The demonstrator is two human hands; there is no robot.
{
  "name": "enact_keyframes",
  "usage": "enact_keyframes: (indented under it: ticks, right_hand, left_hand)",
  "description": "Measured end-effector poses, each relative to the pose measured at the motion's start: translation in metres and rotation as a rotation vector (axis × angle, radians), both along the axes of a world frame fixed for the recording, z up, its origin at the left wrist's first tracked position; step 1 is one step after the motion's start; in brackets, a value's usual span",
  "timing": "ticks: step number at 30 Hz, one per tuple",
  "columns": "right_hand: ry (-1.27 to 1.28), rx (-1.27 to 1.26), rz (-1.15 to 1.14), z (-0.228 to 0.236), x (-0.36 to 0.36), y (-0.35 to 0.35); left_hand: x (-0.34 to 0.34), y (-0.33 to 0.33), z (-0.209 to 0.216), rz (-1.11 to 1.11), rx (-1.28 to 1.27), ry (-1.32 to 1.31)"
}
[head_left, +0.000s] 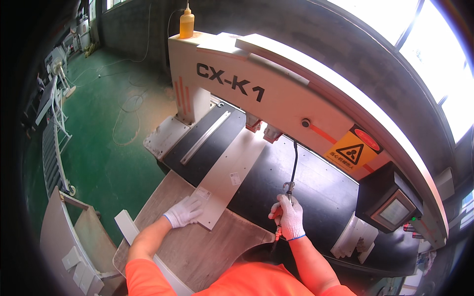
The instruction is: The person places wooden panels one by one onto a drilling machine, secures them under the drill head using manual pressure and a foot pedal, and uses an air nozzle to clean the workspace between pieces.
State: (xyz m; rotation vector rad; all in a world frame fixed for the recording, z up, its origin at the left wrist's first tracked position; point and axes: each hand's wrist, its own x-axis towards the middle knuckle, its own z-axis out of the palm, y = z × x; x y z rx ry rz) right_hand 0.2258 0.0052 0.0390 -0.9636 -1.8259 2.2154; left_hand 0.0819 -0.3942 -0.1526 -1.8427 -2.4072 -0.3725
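Observation:
A long pale panel (224,182) with small holes and two white labels lies lengthwise, its far end under the machine's beam. My left hand (184,211), in a white glove, rests flat on the wooden table, its fingertips at the panel's near left edge. In my gloved right hand (290,217) is an air blow gun (295,167), whose thin dark nozzle points away from me over the black machine bed. An orange hose (278,233) hangs below that hand. The fingers wrap round the gun's grip, which they partly hide.
The white machine beam (286,93) spans the bed, with clamp heads (271,133) beneath it. A screen box (392,200) juts out at right. On the beam stands a yellow bottle (186,23). A metal bar (205,138) lies at left; pale offcuts (351,237) sit at right.

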Motion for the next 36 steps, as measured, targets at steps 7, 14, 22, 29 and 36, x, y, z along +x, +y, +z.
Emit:
enact_keyframes:
  ticks: [7,14,22,29,36]
  right_hand:
    - [0.07,-0.032,-0.019,0.043,-0.025,-0.003]
    - [0.117,-0.171,-0.005,0.051,-0.035,-0.001]
    - [0.026,-0.121,-0.005,0.035,0.004,0.014]
    - [-0.016,-0.018,0.094,0.024,0.022,0.02]
    - [0.132,-0.15,0.048,0.054,-0.031,0.016]
  left_hand:
    - [0.002,0.0,0.0,-0.002,-0.007,0.012]
    - [0.003,-0.001,-0.002,0.011,0.01,0.023]
    - [0.007,-0.003,-0.014,0.027,0.019,0.053]
    - [0.007,-0.001,-0.008,0.019,0.008,0.062]
    - [0.012,0.001,-0.002,0.049,-0.049,0.057]
